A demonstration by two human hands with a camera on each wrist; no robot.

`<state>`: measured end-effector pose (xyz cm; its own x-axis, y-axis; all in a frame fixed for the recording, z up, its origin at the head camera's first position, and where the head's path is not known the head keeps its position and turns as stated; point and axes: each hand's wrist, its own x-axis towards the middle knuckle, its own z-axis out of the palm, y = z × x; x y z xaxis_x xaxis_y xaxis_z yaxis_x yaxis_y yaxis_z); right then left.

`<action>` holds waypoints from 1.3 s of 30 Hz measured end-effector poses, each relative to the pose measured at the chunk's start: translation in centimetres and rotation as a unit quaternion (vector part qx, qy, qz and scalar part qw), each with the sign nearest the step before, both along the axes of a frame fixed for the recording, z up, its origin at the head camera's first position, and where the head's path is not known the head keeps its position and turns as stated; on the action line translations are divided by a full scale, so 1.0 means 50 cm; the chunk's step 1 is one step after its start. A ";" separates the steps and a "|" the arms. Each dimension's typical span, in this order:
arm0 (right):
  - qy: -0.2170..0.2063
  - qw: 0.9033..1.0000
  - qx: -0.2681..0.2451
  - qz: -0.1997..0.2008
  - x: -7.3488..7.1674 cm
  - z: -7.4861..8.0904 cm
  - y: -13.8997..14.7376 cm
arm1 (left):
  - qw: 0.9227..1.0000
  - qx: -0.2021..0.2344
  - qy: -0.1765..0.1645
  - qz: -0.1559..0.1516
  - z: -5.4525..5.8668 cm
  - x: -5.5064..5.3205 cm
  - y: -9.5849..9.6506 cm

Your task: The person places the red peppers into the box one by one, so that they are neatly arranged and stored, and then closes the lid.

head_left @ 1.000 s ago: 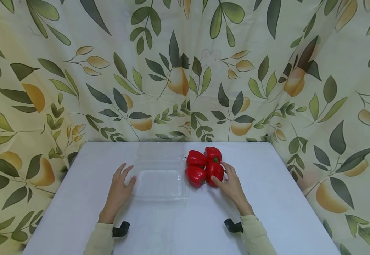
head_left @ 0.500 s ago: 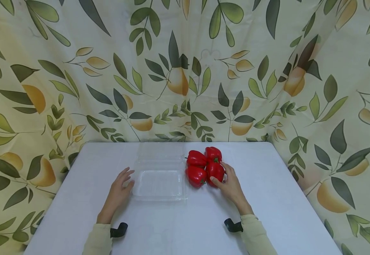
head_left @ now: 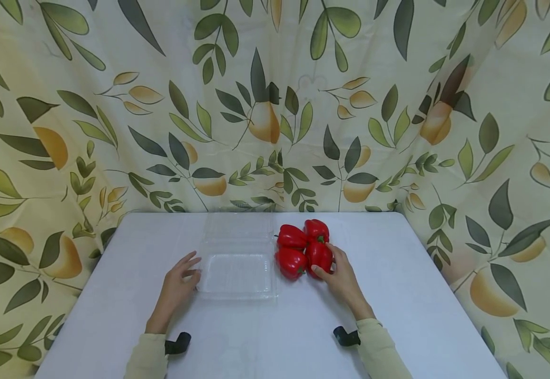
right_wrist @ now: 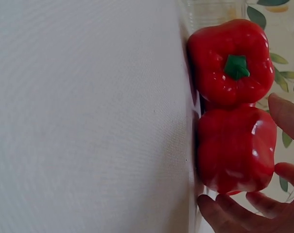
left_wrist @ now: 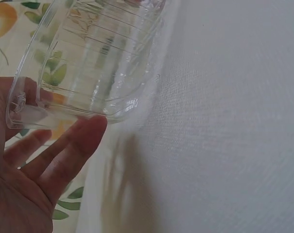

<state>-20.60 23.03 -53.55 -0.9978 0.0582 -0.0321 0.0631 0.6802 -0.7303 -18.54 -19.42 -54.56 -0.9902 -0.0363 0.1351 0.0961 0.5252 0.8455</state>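
A hinged clear plastic container (head_left: 238, 295) lies unfolded on the table. At its left edge is my left hand (head_left: 176, 284); in the left wrist view the thumb shows through the clear plastic, with a fingertip against the outside corner, holding the rim lightly. Right of the container, several red bell peppers sit close together. My right hand (head_left: 343, 279) holds the nearest right bell pepper (head_left: 320, 259), thumb on its left front and fingers curled along its right side. In the right wrist view, another bell pepper (right_wrist: 232, 63) with a green stem stands beside the held one.
The white-covered table (head_left: 237, 342) ends at a patterned leaf-and-fruit curtain (head_left: 275, 105) behind. Two more bell peppers, a back left one (head_left: 292, 236) and a back right one (head_left: 316, 230), touch the front ones. The container's lid (head_left: 238, 226) lies flat toward the back.
My left hand first drew back a little, then came in to the container's edge with its fingers closer together. My right hand has shifted slightly left around the bell pepper, which stays in place.
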 end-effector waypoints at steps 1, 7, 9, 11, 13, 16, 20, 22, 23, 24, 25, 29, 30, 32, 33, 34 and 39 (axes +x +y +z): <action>0.001 1.000 -0.001 0.002 0.000 0.000 0.000 | 1.000 0.003 0.002 0.001 -0.001 0.000 0.000; -0.005 1.000 -0.001 0.006 -0.003 0.001 -0.002 | 1.000 0.012 -0.008 0.002 0.000 0.000 0.002; -0.008 1.000 0.002 0.005 -0.006 0.001 -0.003 | 1.000 0.016 -0.013 0.002 0.001 0.000 0.002; -0.009 1.000 0.001 0.004 -0.007 0.002 -0.004 | 1.000 0.016 -0.011 0.001 0.000 0.000 0.002; -0.011 1.000 0.001 0.002 -0.009 0.002 -0.005 | 1.000 0.021 -0.012 0.001 0.000 0.001 0.002; -0.016 1.000 -0.003 -0.002 -0.009 0.001 -0.006 | 1.000 0.022 -0.016 0.000 -0.004 0.001 0.001; -0.020 1.000 -0.010 -0.006 -0.008 -0.001 -0.008 | 1.000 0.024 -0.016 0.001 -0.007 0.001 0.000; -0.019 1.000 -0.010 -0.007 -0.008 -0.002 -0.009 | 1.000 0.026 -0.012 0.003 -0.008 0.001 0.001; -0.017 1.000 -0.011 -0.006 -0.008 -0.002 -0.010 | 1.000 0.026 -0.010 0.004 -0.009 0.001 0.001; -0.014 1.000 -0.011 -0.007 -0.007 -0.003 -0.010 | 1.000 0.025 -0.007 0.005 -0.009 0.001 0.002; -0.010 1.000 -0.011 -0.007 -0.007 -0.003 -0.010 | 1.000 0.026 -0.005 0.006 -0.010 0.001 0.002; 0.000 1.000 -0.007 -0.014 -0.003 -0.002 -0.009 | 1.000 0.025 0.003 0.010 -0.012 0.004 0.005; 0.001 1.000 -0.006 -0.017 -0.002 -0.001 -0.008 | 1.000 0.024 0.007 0.012 -0.012 0.005 0.005; 0.003 1.000 -0.003 -0.023 0.000 0.001 -0.007 | 0.999 0.022 0.017 0.016 -0.011 0.007 0.007; 0.005 1.000 -0.003 -0.026 0.001 0.004 -0.007 | 0.999 0.021 0.023 0.018 -0.011 0.007 0.008; 0.006 1.000 -0.003 -0.028 0.001 0.007 -0.006 | 0.999 0.020 0.027 0.019 -0.010 0.008 0.009; 0.016 0.999 0.001 -0.039 0.007 0.024 -0.003 | 0.999 0.011 0.041 0.024 -0.010 0.006 0.012</action>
